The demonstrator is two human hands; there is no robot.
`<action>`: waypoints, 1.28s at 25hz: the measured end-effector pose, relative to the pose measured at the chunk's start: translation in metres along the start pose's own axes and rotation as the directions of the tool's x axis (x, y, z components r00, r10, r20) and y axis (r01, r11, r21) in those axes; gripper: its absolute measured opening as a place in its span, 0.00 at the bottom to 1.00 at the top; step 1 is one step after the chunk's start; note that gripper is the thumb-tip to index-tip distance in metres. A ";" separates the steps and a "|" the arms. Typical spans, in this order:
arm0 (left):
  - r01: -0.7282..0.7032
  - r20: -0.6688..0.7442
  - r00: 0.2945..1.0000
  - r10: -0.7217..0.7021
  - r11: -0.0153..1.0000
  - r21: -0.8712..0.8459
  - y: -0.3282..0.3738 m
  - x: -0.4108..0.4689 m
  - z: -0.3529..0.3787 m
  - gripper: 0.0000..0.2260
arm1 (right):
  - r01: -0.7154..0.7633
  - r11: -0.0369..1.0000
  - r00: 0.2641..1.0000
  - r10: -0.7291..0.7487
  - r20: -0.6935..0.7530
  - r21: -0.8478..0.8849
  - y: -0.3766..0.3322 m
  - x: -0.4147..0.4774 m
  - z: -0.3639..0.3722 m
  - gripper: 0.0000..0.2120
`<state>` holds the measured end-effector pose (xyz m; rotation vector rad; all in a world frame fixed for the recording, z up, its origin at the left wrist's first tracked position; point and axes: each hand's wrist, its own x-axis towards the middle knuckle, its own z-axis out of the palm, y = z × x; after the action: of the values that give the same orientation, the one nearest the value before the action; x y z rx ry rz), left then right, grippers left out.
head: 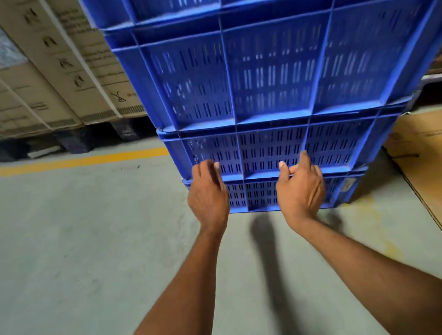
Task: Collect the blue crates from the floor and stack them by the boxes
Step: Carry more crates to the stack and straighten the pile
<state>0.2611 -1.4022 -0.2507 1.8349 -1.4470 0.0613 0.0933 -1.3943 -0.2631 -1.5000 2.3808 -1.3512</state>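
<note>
A tall stack of blue slotted plastic crates (273,74) stands on the grey floor right in front of me and runs out of the top of the view. The bottom crate (261,194) rests on the floor, and a second crate (270,150) sits on it. My left hand (208,196) is at the left part of the lower crates' front wall, fingers apart and loosely curled, holding nothing. My right hand (300,189) is in front of the same wall near its middle, fingers bent at the rim between the two lowest crates. No firm grip is visible.
Strapped cardboard boxes (48,62) on dark pallets line the back left. A yellow floor line (69,162) runs in front of them. A flat brown cardboard box (438,166) lies right of the stack. Bare grey floor spreads to the left and toward me.
</note>
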 end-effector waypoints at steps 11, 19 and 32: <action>0.201 -0.004 0.968 -0.251 0.783 -0.588 -0.019 0.120 -0.052 0.13 | 0.806 0.591 0.576 -0.795 0.192 0.030 -0.161 0.023 0.013 0.22; 0.215 -0.048 0.961 -0.273 0.843 -0.493 -0.017 0.119 -0.063 0.07 | 0.726 0.685 0.642 -0.708 0.293 0.065 -0.162 0.018 0.020 0.28; -0.009 -0.129 0.979 -0.156 0.601 -0.799 0.065 0.183 -0.168 0.17 | 0.843 0.533 0.493 -0.821 -0.287 -0.077 -0.259 0.082 -0.088 0.17</action>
<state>0.3395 -1.4522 -0.0113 1.0821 -0.9967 -0.3989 0.1986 -1.4402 -0.0011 -2.8105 1.6129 -1.8621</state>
